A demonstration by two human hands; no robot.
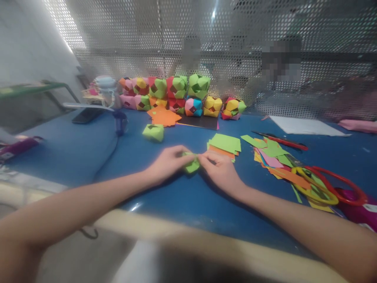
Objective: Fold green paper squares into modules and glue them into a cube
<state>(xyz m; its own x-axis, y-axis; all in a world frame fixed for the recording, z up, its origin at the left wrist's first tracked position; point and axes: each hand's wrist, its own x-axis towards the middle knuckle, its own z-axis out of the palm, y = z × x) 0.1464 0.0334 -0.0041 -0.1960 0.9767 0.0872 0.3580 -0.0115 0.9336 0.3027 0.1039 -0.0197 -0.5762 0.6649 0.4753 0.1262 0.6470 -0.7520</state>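
evidently, the left hand (169, 163) and right hand (222, 171) both pinch the green folded paper (192, 167), set back from the middle of the table's (182, 204) front edge; likely light, crisp and crushable, it wants gentle holding along its creases

muted light, soft focus
glare dots the partly pixelated mesh (224, 59) beyond the right hand (222, 171), and the table (176, 204) nearer than the left hand (167, 165); shadow lies beneath both hands; edges look stretched.
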